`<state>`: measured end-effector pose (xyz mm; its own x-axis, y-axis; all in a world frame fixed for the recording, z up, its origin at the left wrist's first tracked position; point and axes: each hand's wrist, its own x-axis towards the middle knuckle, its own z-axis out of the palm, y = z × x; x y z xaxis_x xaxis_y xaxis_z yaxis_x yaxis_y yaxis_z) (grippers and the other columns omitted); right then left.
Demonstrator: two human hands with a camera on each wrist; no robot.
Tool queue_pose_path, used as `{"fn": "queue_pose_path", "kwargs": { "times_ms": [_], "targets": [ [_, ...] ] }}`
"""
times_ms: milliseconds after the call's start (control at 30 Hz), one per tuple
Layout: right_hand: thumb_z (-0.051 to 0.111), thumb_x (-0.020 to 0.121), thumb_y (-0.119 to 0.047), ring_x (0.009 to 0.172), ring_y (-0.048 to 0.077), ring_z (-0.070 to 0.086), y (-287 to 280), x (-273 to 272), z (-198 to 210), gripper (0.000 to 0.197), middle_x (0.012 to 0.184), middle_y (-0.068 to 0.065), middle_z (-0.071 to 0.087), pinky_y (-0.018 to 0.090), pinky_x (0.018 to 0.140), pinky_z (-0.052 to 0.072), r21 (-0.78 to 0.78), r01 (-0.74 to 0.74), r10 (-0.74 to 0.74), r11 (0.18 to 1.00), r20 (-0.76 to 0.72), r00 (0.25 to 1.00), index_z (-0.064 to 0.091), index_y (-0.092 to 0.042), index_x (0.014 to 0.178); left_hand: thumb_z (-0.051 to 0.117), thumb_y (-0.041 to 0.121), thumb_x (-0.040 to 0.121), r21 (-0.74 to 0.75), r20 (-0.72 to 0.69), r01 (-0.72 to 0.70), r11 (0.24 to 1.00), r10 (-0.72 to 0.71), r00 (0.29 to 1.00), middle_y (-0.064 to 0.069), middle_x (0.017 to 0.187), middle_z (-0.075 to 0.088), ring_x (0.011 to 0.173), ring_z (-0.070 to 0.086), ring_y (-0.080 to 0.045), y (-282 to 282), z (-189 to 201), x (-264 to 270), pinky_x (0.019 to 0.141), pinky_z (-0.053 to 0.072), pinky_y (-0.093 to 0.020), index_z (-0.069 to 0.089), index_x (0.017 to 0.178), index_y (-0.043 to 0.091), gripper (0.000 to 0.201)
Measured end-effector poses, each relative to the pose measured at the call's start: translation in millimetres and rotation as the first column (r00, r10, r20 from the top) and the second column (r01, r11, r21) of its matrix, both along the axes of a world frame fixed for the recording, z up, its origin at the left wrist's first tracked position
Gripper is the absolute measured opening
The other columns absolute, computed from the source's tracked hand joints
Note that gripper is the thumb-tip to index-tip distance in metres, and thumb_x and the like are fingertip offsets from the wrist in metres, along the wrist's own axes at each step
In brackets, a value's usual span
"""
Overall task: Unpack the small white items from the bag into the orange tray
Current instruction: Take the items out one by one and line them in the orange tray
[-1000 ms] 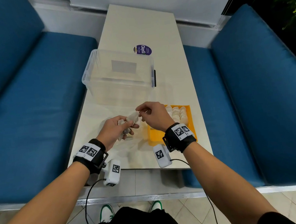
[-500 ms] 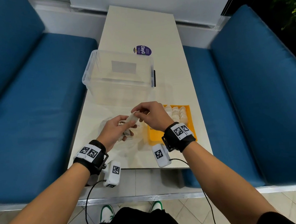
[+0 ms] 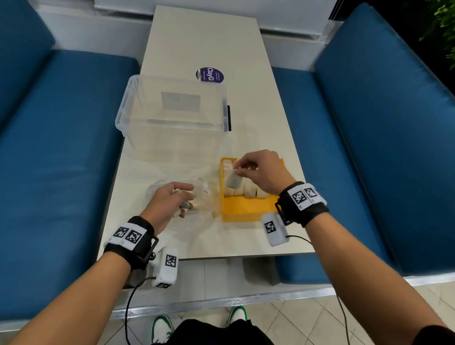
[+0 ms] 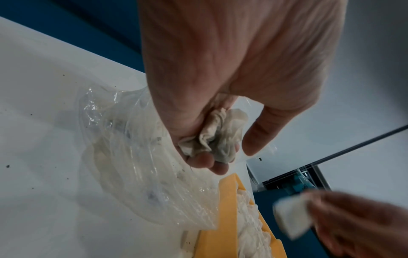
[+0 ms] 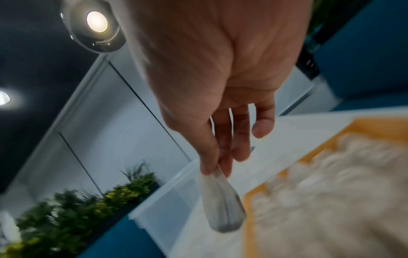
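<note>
My right hand [image 3: 259, 169] pinches one small white sachet [image 3: 233, 180] by its top edge and holds it hanging over the left part of the orange tray [image 3: 241, 211]. The same sachet [image 5: 222, 204] dangles from thumb and forefinger in the right wrist view. Several white sachets [image 3: 246, 190] lie in rows in the tray. My left hand [image 3: 168, 203] rests over the crumpled clear bag [image 3: 203, 191] left of the tray, its fingers curled round a bunch of white sachets [image 4: 217, 134]. The clear bag [image 4: 141, 165] spreads on the table beneath it.
An empty clear plastic bin [image 3: 173, 113] stands just behind the bag and tray. A round purple lid [image 3: 209, 75] lies behind the bin. The narrow pale table [image 3: 202, 35] has blue sofas [image 3: 38, 151] close on both sides.
My right hand has pulled one sachet away from the left hand and carried it right, over the tray. The left hand has stayed at the bag with its bunch.
</note>
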<state>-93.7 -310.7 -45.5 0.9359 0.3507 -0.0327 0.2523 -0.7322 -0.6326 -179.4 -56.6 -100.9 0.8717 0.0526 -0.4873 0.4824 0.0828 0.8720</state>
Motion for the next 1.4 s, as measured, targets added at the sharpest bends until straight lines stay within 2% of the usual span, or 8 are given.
{"fn": "queue_pose_path", "kwargs": {
  "times_ms": [167, 333, 500, 633, 867, 1133, 1267, 1400],
  "targets": [
    [0.075, 0.089, -0.015, 0.086, 0.016, 0.064, -54.5, 8.1, -17.8, 0.006, 0.094, 0.001, 0.069, 0.028, 0.081, 0.054, -0.332, 0.007, -0.037, 0.943, -0.085, 0.996, 0.079, -0.016, 0.095, 0.064, -0.004, 0.094, -0.011, -0.014, -0.009, 1.000, 0.009, 1.000, -0.012, 0.084, 0.064, 0.075, 0.063, -0.024, 4.7, -3.2, 3.9, 0.054, 0.043, -0.030, 0.066, 0.114, 0.003, 0.021],
    [0.074, 0.090, -0.015, 0.087, 0.020, 0.065, -76.6, 11.6, -36.3, 0.009, 0.097, 0.003, 0.067, 0.034, 0.084, 0.058, -0.516, 0.004, -0.062, 0.857, -0.097, 0.993, 0.073, -0.024, 0.090, 0.064, -0.004, 0.093, -0.012, -0.021, -0.011, 1.000, 0.011, 1.000, -0.012, 0.086, 0.065, 0.077, 0.062, -0.025, 3.7, -6.3, 5.0, 0.055, 0.043, -0.031, 0.065, 0.117, 0.001, 0.024],
    [0.066, 0.096, -0.025, 0.100, 0.027, 0.060, -78.3, 17.8, -43.5, 0.009, 0.105, 0.004, 0.061, 0.035, 0.087, 0.052, -0.685, -0.017, 0.049, 0.728, 0.027, 0.998, 0.074, -0.028, 0.098, 0.064, -0.003, 0.094, 0.001, -0.019, -0.020, 1.000, 0.020, 1.000, -0.012, 0.085, 0.064, 0.077, 0.064, -0.024, 5.7, -5.9, 6.0, 0.057, 0.044, -0.032, 0.065, 0.116, 0.001, 0.023],
    [0.061, 0.099, -0.029, 0.107, 0.025, 0.054, -78.2, 25.9, -46.4, 0.015, 0.111, 0.003, 0.063, 0.037, 0.092, 0.046, -0.775, -0.027, 0.130, 0.631, 0.071, 0.989, 0.075, -0.027, 0.102, 0.064, -0.004, 0.093, -0.001, -0.025, -0.042, 0.999, 0.042, 0.999, -0.012, 0.085, 0.064, 0.074, 0.064, -0.023, 7.9, -3.8, 7.5, 0.056, 0.044, -0.031, 0.065, 0.117, 0.000, 0.024],
    [0.065, 0.096, -0.029, 0.109, 0.025, 0.054, -77.1, 33.9, -48.8, 0.011, 0.114, 0.003, 0.063, 0.037, 0.094, 0.044, -0.754, 0.005, 0.103, 0.656, 0.097, 0.990, 0.074, -0.026, 0.101, 0.052, -0.019, 0.087, 0.036, -0.016, -0.032, 0.999, 0.032, 0.999, -0.016, 0.100, 0.061, 0.080, 0.065, -0.026, 8.4, -1.4, 9.3, 0.056, 0.048, -0.030, 0.064, 0.117, -0.005, 0.035],
    [0.068, 0.094, -0.025, 0.110, 0.024, 0.056, -76.3, 34.9, -49.8, 0.013, 0.116, 0.003, 0.063, 0.040, 0.098, 0.044, -0.687, 0.026, 0.041, 0.726, 0.081, 0.996, 0.071, -0.026, 0.106, 0.061, -0.017, 0.090, 0.013, 0.022, -0.001, 1.000, 0.001, 1.000, -0.018, 0.105, 0.066, 0.085, 0.069, -0.027, 11.7, -6.5, 8.3, 0.062, 0.058, -0.025, 0.064, 0.119, -0.004, 0.032],
    [0.070, 0.091, -0.024, 0.102, 0.023, 0.057, -70.8, 34.0, -46.1, 0.016, 0.104, 0.000, 0.061, 0.040, 0.094, 0.046, -0.596, 0.056, -0.005, 0.801, 0.087, 0.996, 0.070, -0.026, 0.107, 0.068, -0.007, 0.091, 0.003, 0.039, -0.003, 1.000, 0.003, 0.999, -0.017, 0.105, 0.072, 0.085, 0.071, -0.027, 12.5, -8.4, 7.6, 0.063, 0.058, -0.026, 0.064, 0.118, -0.010, 0.027],
    [0.070, 0.090, -0.020, 0.085, 0.017, 0.055, -42.6, 29.0, -34.5, 0.011, 0.086, -0.006, 0.055, 0.039, 0.085, 0.050, -0.388, 0.038, 0.012, 0.921, 0.125, 0.992, 0.071, -0.023, 0.101, 0.067, 0.001, 0.096, -0.025, 0.045, -0.006, 1.000, 0.007, 0.999, -0.018, 0.099, 0.072, 0.082, 0.068, -0.026, 9.3, -6.3, 8.5, 0.057, 0.052, -0.028, 0.066, 0.111, -0.008, 0.017]
  ]
}}
